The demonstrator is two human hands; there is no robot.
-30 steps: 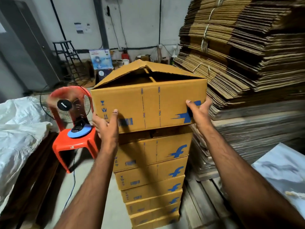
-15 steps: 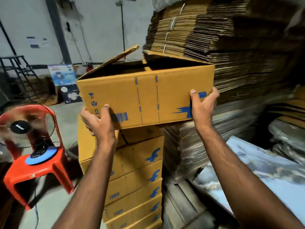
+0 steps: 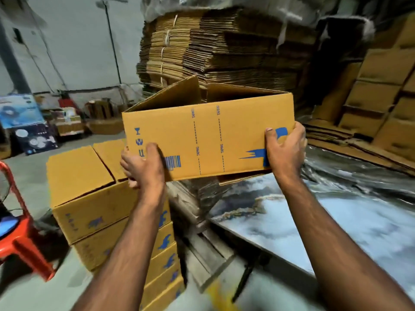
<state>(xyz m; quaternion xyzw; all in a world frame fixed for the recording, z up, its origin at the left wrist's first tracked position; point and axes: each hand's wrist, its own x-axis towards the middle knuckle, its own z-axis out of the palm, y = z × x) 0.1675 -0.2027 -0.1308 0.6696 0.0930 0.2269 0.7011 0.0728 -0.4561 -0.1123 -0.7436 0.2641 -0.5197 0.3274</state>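
Note:
A yellow cardboard box with blue print and loose top flaps hangs in the air at the centre of the head view. My left hand grips its lower left corner, fingers curled round the edge. My right hand grips its lower right corner, thumb on the front face. Below and to the left stands a stack of the same yellow boxes; the held box is clear of it, off to its right.
Tall piles of flattened cardboard rise behind the box. A marble-patterned sheet lies at the right, over a wooden pallet. A red plastic stool stands at the left edge. More yellow cartons are stacked far right.
Both hands have lifted the box off the stack and carried it to the right. The view has swung right, so the stool and fan have slid to the left edge.

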